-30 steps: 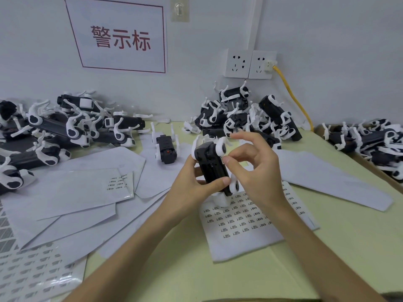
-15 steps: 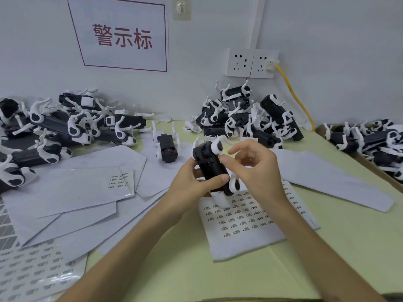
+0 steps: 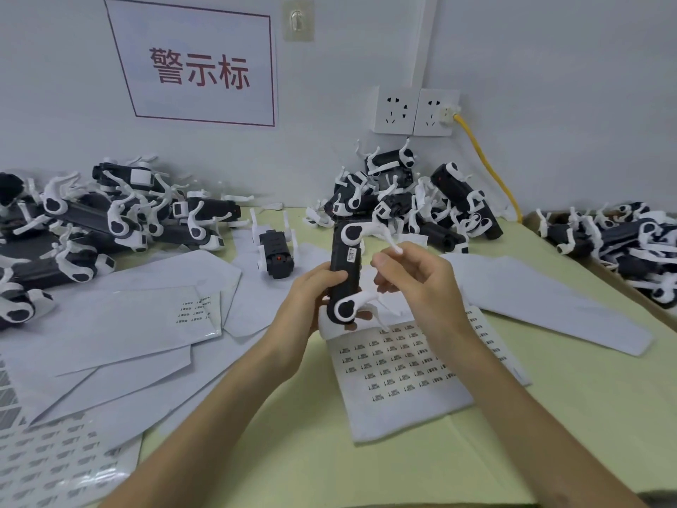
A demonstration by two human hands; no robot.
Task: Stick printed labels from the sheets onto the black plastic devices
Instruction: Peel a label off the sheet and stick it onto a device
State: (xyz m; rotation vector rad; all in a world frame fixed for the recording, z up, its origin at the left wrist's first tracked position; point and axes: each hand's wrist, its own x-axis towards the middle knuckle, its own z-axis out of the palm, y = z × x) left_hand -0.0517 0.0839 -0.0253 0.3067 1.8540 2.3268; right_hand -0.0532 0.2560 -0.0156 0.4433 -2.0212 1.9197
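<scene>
One label (image 3: 351,255) already sits on the black device (image 3: 348,278), gripped upright in our left hand (image 3: 307,298) above the label sheet (image 3: 403,394). Our right hand (image 3: 417,284) curls beside it, and whether it pinches anything we cannot tell. Next, probably: set it aside and peel another.

Black device (image 3: 346,265) upright in left hand (image 3: 307,298), right hand (image 3: 414,284) close beside.
</scene>
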